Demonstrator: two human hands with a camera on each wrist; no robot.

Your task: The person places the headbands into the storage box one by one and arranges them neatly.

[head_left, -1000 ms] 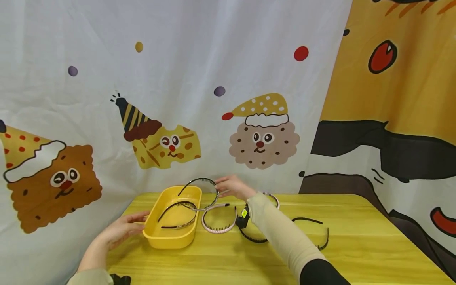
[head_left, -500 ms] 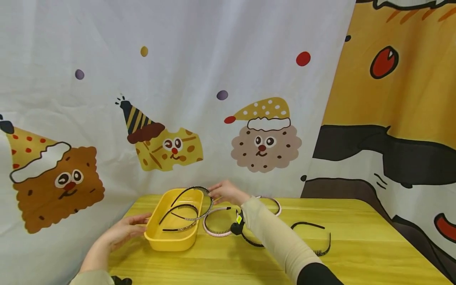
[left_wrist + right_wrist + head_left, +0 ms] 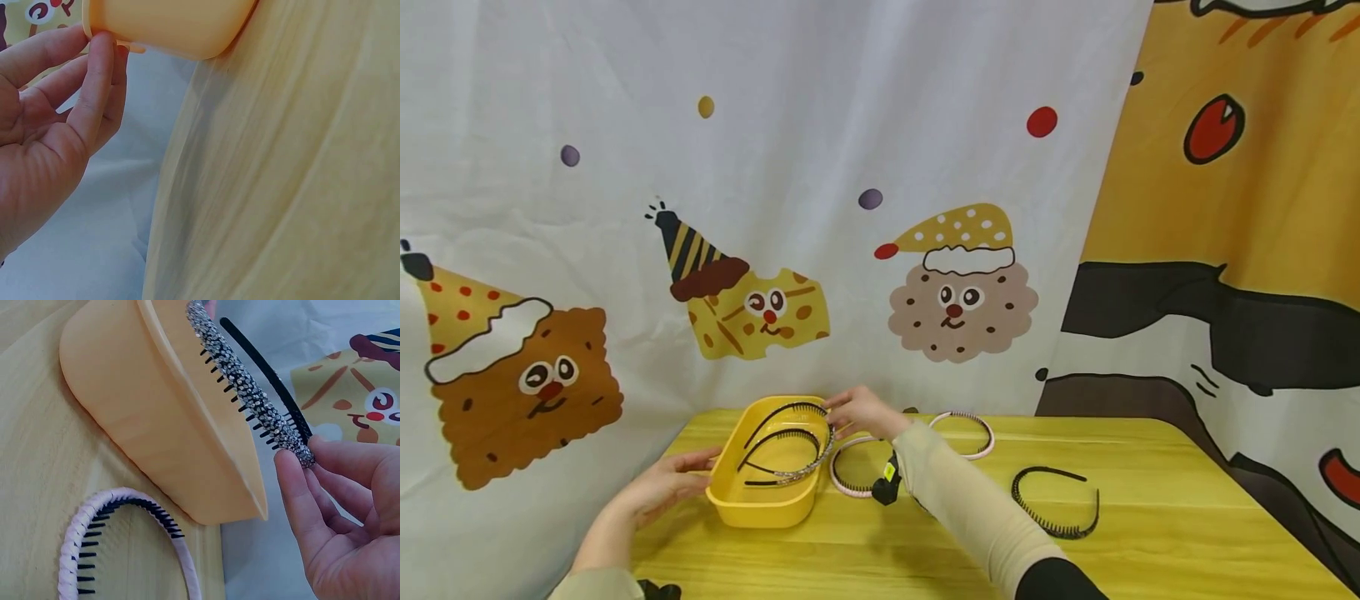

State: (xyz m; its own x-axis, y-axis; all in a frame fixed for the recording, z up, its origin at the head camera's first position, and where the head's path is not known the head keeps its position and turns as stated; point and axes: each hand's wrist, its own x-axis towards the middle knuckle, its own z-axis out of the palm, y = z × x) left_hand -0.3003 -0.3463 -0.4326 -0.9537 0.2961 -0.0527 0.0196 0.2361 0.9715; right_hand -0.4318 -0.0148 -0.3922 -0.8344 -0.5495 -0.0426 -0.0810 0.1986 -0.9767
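Observation:
My right hand [image 3: 865, 412] pinches a black toothed headband [image 3: 247, 387] covered in silver glitter between thumb and fingers. This headband is over the far right part of a yellow plastic basket [image 3: 767, 512], its loop reaching in past the rim. Another dark headband [image 3: 786, 432] lies inside the basket and overlaps the held one in the head view. On the basket's left side, my left hand [image 3: 666, 487] pinches the rim, thumb below and fingers against the edge, as the left wrist view [image 3: 97, 56] shows.
A pink wrapped headband [image 3: 69, 550] lies right beside the basket. Farther right are a second pink headband [image 3: 988, 433] at the back and a black one [image 3: 1052, 527]. The right sleeve [image 3: 962, 492] crosses over the yellow wooden table [image 3: 1165, 517]. A printed curtain [image 3: 850, 125] hangs behind.
My right hand has moved left and slightly lower, bringing the glittery headband from above the right rim into the basket beside the other one. My left hand has stayed at the rim.

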